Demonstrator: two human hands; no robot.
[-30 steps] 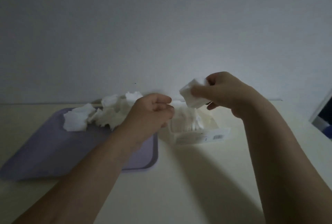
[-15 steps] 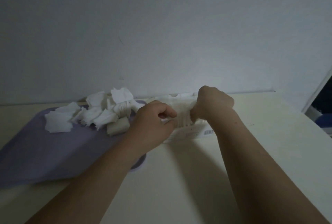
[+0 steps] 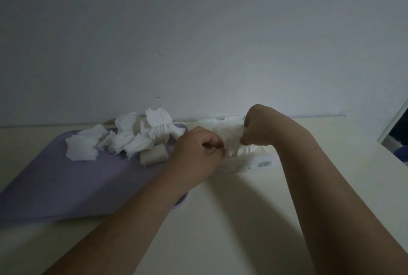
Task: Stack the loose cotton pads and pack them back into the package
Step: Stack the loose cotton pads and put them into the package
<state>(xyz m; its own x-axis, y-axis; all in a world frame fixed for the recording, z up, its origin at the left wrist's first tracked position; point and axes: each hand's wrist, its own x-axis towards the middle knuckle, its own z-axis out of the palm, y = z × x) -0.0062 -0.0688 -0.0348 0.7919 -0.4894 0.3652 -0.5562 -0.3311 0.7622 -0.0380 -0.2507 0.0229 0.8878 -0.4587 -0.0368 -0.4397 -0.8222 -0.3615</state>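
A clear plastic package (image 3: 247,165) with a barcode lies on the cream table, with white cotton pads (image 3: 231,140) bunched in its top opening. My left hand (image 3: 196,155) is closed at the package's left edge, pinching the plastic there. My right hand (image 3: 260,129) is fisted at the package's right side, gripping the plastic or the pads; which one is hidden. A heap of loose white cotton pads (image 3: 130,140) lies on the purple tray (image 3: 66,182) to the left.
A small rolled pad (image 3: 154,157) sits at the heap's near edge. The white wall runs right behind the table. At the far right edge a dark opening with a blue object (image 3: 400,155) shows past the table.
One second ago my right hand held a pad stack in the air over the package. It came down into the package opening, and both hands now hold at the package.
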